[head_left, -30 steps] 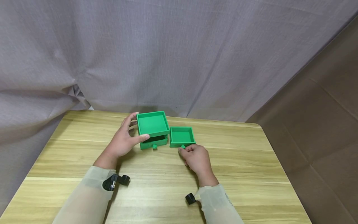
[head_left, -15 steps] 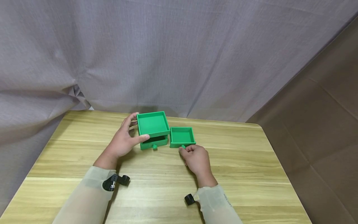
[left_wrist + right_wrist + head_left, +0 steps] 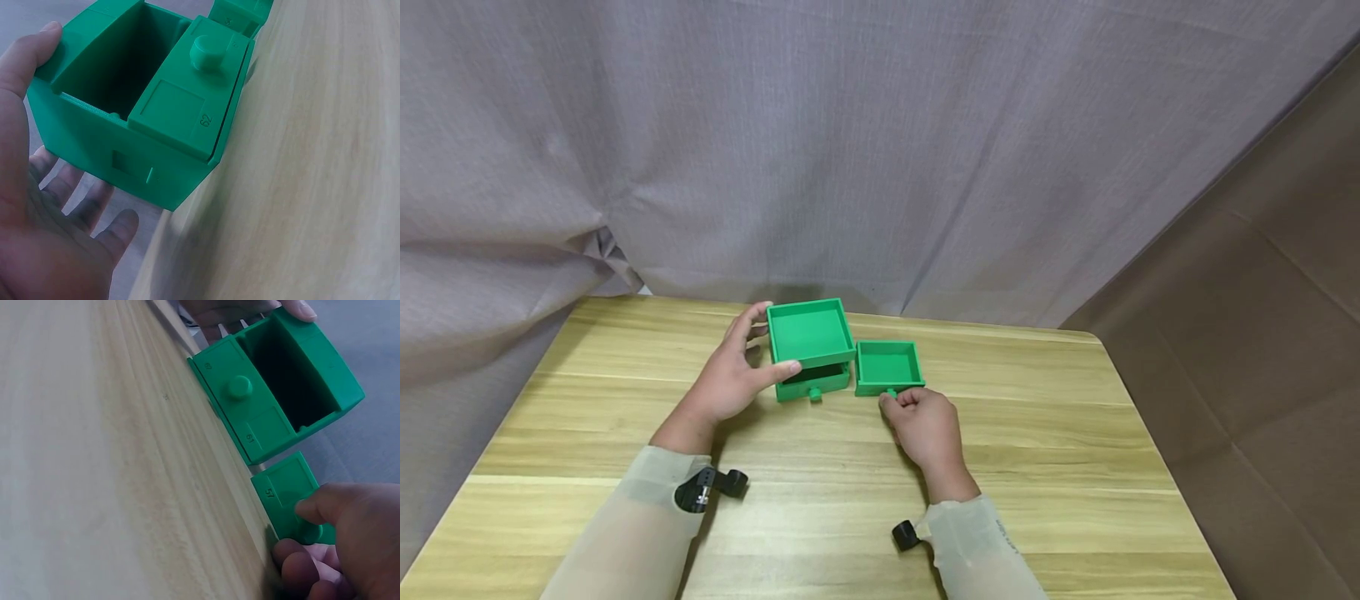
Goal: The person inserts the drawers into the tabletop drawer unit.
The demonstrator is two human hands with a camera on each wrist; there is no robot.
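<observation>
A small green cabinet (image 3: 808, 337) stands on the wooden table (image 3: 1045, 433), its upper slot vacant and its lower drawer (image 3: 814, 387) pushed in. My left hand (image 3: 730, 379) grips the cabinet from the left, thumb on the front corner and fingers at the back. The left wrist view shows the cabinet (image 3: 119, 150), the drawer knob (image 3: 209, 51) and my left hand (image 3: 37, 206) against its side. A loose green drawer (image 3: 887, 365) lies just right of the cabinet. My right hand (image 3: 925, 423) pinches its front knob; in the right wrist view the right hand (image 3: 340, 544) holds the knob on the drawer front (image 3: 281, 490).
A grey curtain (image 3: 850, 150) hangs close behind the table's far edge. A brown panel (image 3: 1247, 333) stands to the right. Black camera mounts sit on both wrists (image 3: 707, 487). Bare wood stretches in front of and beside the boxes.
Almost nothing differs: my right forearm has drifted slightly left. Both hands keep the same hold, and the cabinet and loose drawer have not moved.
</observation>
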